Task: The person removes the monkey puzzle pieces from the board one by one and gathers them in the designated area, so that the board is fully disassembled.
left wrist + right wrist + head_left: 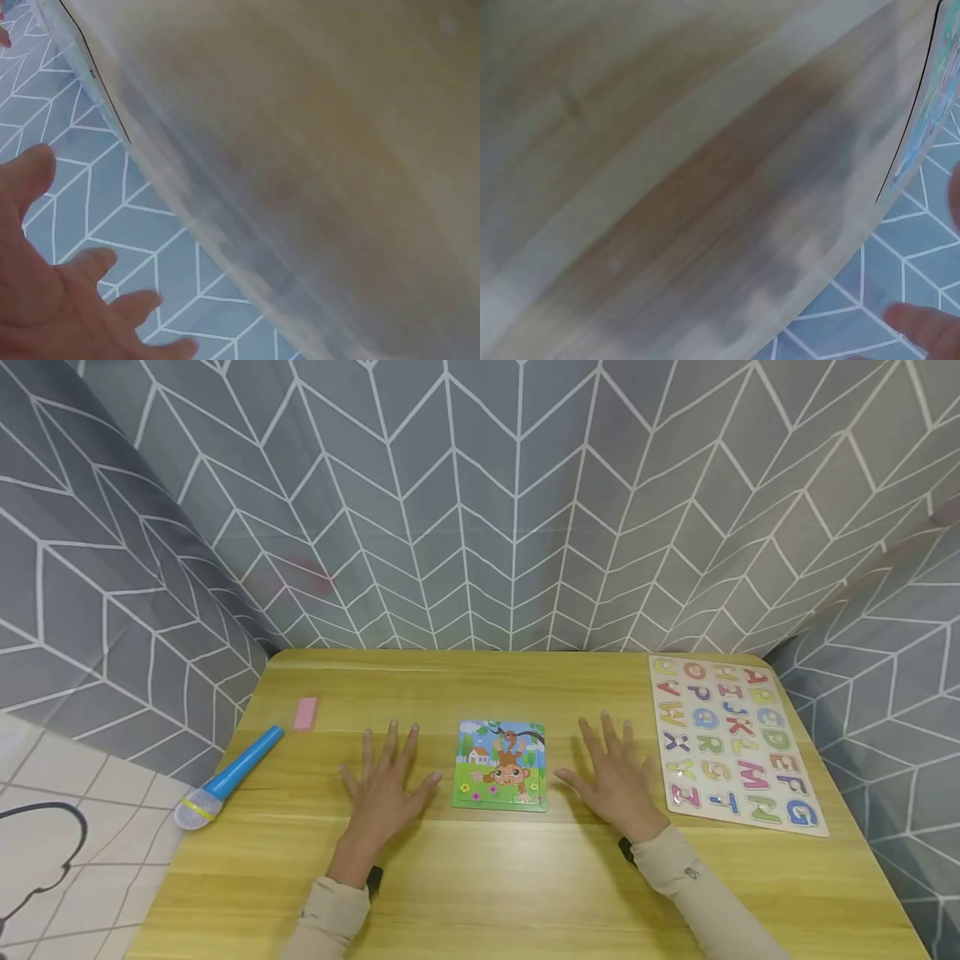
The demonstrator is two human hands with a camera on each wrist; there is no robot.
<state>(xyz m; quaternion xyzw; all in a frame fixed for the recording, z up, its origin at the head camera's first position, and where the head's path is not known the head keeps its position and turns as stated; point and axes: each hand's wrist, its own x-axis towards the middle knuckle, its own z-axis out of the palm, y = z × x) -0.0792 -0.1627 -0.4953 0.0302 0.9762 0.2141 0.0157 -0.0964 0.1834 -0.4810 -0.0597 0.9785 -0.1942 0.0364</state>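
A square monkey puzzle lies flat in the middle of the wooden table, its picture whole with thin seams between pieces. My left hand is just left of it, palm down with fingers spread and straight, holding nothing. On the puzzle's other side my right hand has the same spread pose, its thumb pointing toward the puzzle. The left wrist view catches the spread fingers of the left hand beside the tabletop. Only a few fingertips of the right hand show in the right wrist view.
An alphabet board with colourful letters lies at the table's right. Toward the left edge is a blue toy microphone, its head jutting past the edge. A small pink block sits near it. Grey patterned curtains hang behind the table.
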